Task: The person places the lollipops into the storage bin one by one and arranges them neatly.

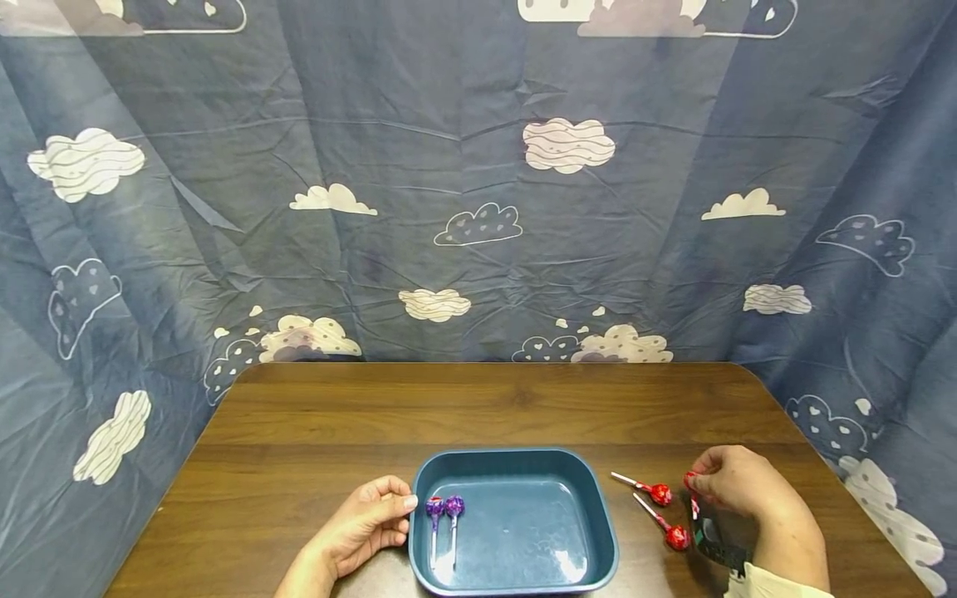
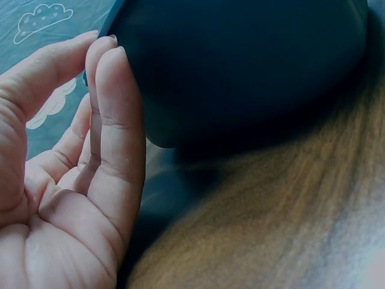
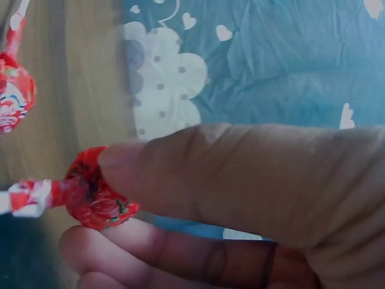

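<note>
A blue plastic tray (image 1: 516, 523) stands near the front of the table. My left hand (image 1: 365, 523) pinches its left rim between thumb and fingers; the tray's dark outer wall (image 2: 240, 72) fills much of the left wrist view. Inside, at the left, lie a purple-wrapped lollipop (image 1: 434, 508) and a second purple lollipop (image 1: 454, 507), side by side. To the right of the tray, my right hand (image 1: 743, 482) pinches the head of a red-wrapped lollipop (image 3: 99, 211) between thumb and fingers, its stick pointing away from the palm.
Two more red lollipops, an upper one (image 1: 660, 494) and a lower one (image 1: 677, 537), lie on the wooden table (image 1: 478, 407) between tray and right hand. A dark strap (image 1: 719, 548) circles the right wrist. A blue cloud-patterned curtain (image 1: 478, 274) hangs behind the table.
</note>
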Motion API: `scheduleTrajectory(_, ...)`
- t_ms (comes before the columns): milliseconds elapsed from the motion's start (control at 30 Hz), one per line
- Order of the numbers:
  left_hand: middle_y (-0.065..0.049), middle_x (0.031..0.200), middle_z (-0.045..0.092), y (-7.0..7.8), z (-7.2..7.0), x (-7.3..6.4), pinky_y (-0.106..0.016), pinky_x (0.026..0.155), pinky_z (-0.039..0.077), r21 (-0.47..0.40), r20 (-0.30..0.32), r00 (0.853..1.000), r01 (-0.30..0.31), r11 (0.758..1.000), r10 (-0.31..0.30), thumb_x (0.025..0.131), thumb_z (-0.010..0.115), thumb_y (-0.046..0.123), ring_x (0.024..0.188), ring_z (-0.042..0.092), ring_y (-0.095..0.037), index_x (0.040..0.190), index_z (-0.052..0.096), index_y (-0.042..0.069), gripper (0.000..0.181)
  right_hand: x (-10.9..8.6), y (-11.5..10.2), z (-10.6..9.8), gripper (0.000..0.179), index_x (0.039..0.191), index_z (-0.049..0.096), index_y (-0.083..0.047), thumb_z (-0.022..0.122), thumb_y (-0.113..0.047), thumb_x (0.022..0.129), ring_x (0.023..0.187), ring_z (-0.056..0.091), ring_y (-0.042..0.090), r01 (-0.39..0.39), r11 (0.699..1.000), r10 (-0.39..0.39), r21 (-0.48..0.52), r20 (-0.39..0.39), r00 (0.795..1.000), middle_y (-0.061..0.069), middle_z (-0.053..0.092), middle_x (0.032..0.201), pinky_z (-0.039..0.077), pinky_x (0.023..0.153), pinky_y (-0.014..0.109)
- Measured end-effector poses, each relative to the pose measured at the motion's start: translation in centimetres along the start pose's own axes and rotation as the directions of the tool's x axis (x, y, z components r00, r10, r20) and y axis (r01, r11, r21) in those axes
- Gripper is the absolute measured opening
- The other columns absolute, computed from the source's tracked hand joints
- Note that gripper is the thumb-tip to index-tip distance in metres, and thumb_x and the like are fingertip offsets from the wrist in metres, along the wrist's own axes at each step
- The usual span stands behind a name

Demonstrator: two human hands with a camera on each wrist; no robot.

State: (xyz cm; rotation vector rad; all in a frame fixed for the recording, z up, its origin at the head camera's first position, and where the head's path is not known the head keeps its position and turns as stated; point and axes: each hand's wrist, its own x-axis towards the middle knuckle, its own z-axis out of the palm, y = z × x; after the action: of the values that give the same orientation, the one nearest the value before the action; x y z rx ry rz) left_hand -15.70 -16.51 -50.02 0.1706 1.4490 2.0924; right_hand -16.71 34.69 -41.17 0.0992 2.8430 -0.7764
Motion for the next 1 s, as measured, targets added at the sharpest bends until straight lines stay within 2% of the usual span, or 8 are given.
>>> scheduleTrajectory(333,0.009,0.081,0.063,-0.2,0.0,-0.1,-0.017,0.066,0.056,0.004,-0.003,1.000,-0.004,1.000,0.004,0.098,0.064,0.010,0.070,0.062,-0.002,0.098,0.059,0.016,0.008,-0.6,-0.9,-0.6,0.014,0.093,0.071,-0.007,0.073,-0.021,0.090,0.070,0.056,0.014,0.051,0.998,-0.053,-0.043,-0.053,0.997,-0.002,0.066,0.077,0.042,0.060,0.029)
scheduleTrajectory(567,0.009,0.080,0.064,0.0,0.0,0.0,-0.017,0.065,0.056,0.002,0.010,1.000,-0.013,1.000,0.013,0.098,0.063,0.008,0.069,0.062,-0.002,0.098,0.059,0.017,0.009,-0.6,-1.2,-0.4,0.012,0.094,0.071,-0.006,0.071,-0.019,0.091,0.067,0.056,0.012,0.045,0.999,-0.045,-0.009,-0.045,0.998,-0.002,0.066,0.076,0.042,0.057,0.026)
scheduleTrajectory(1000,0.009,0.080,0.064,0.0,0.1,-0.1,-0.017,0.065,0.056,-0.002,0.009,1.000,-0.013,1.000,0.013,0.098,0.064,0.009,0.069,0.062,-0.002,0.099,0.059,0.016,0.008,-0.5,-1.9,-0.2,0.013,0.092,0.072,-0.008,0.073,-0.020,0.091,0.068,0.057,0.011,0.067,0.998,-0.068,-0.022,-0.049,0.996,-0.003,0.068,0.079,0.044,0.058,0.026)
